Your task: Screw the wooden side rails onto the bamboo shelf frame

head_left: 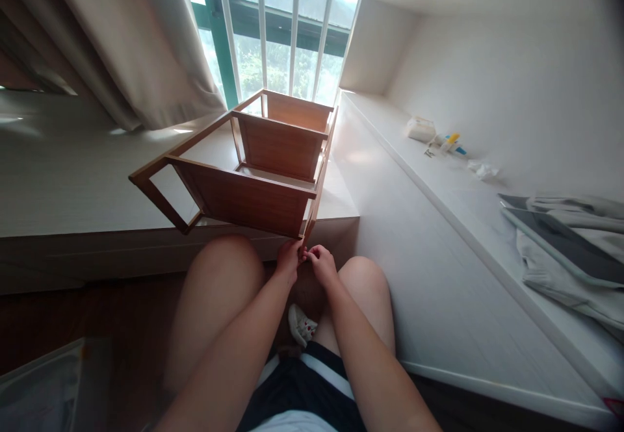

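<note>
A brown wooden shelf unit (253,199) lies tipped on its side on the pale window bench, its near end sticking out past the bench edge. Several flat boards run between its two side frames. My left hand (289,258) is closed around the near lower end of the right side frame. Right beside it, my right hand (322,263) is closed in a pinch at the same frame end. Whatever sits between its fingertips is too small to make out. Both hands are low, between my knees.
A white ledge (468,201) on the right carries a tissue pack (420,128), a small yellow-capped tube (451,141), crumpled tissue (483,169), a dark flat tablet-like panel (560,240) and grey cloth (565,282). A curtain (146,49) hangs left of the barred window. A clear box (43,386) stands lower left.
</note>
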The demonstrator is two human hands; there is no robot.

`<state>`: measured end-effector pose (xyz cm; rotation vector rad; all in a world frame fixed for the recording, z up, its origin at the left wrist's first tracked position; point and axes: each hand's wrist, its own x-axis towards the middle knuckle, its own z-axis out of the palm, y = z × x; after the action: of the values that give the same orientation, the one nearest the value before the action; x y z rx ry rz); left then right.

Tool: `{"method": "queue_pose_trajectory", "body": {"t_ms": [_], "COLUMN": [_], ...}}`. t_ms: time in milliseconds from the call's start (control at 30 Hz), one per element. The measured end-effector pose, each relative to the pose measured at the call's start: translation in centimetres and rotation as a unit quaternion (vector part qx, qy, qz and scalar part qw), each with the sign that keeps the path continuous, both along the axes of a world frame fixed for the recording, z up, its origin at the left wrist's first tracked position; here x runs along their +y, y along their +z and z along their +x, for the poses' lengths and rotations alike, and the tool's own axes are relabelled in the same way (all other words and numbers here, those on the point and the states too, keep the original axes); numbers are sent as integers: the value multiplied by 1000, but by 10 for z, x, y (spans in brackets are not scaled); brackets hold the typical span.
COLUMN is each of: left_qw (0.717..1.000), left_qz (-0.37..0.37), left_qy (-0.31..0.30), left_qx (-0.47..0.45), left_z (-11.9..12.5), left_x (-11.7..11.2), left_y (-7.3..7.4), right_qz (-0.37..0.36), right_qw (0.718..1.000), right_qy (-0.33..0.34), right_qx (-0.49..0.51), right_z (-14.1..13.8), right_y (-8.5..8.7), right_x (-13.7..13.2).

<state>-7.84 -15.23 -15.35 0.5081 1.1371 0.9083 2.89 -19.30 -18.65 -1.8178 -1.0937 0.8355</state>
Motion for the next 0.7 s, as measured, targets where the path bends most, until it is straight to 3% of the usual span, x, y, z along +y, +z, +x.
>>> {"method": "queue_pose_trajectory", "body": {"t_ms": [200, 333, 700], "left_qw": [1000, 1000, 1000], "left_qz": [-2, -4, 2], "left_qy": [-6, -8, -7], "left_qx": [7, 11, 5], "left_z": [-1, -1, -1], "left_x": [1, 0, 2], "left_y": [-2, -2, -3], "right_qz": [40, 64, 153], "right_qw": [996, 986, 914], "right_qy": [-76, -115, -157], "right_qx": [23, 103, 341], "right_z": [6, 4, 2], "right_y": [2, -1, -9], "right_x": [0, 3, 13]}}
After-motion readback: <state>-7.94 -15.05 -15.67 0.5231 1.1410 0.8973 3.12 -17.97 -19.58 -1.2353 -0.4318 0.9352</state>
